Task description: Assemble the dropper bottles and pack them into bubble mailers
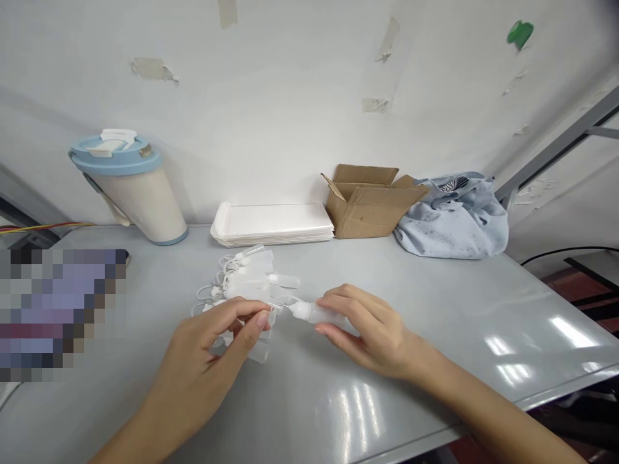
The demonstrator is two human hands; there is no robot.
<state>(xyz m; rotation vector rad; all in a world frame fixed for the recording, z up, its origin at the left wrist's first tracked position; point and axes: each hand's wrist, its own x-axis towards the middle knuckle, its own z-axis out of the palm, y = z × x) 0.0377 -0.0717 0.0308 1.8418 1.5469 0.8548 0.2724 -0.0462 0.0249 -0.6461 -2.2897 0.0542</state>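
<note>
Where the hands meet, seen from the head: over the middle of the surface [300, 406], the right hand [380, 328] and the left hand [206, 351] face each other, with a small white bottle [315, 313] and a tiny pale piece [275, 309] between them.
Bottle: in the right hand, lying nearly level, its narrow nozzle aimed at the left fingers; gripped by the body, probably so that the nozzle end is left clear.
Right fingers: pinching the bottle's body, thumb on the near side, forefinger along the far side; the nozzle sticks out past the fingertips.
Left fingers: thumb and forefinger pressed together on the tiny pale piece, perhaps a cap, too small to make out well; a fingertip grip seems to suit such a small thing.
Nozzle and piece: very near each other and roughly in line; whether they touch cannot be told.
Heap of bottles [245, 285]: on the surface just beyond the left hand and partly hidden by it, presumably set there for easy reach.
White stack [278, 222]: lying flat by the wall [280, 122], the open box [367, 209] beside it and the cloth [454, 225] next along, likely set back to give the hands room.
Cup [149, 200]: standing lidded near the wall, well apart from both hands.
</note>
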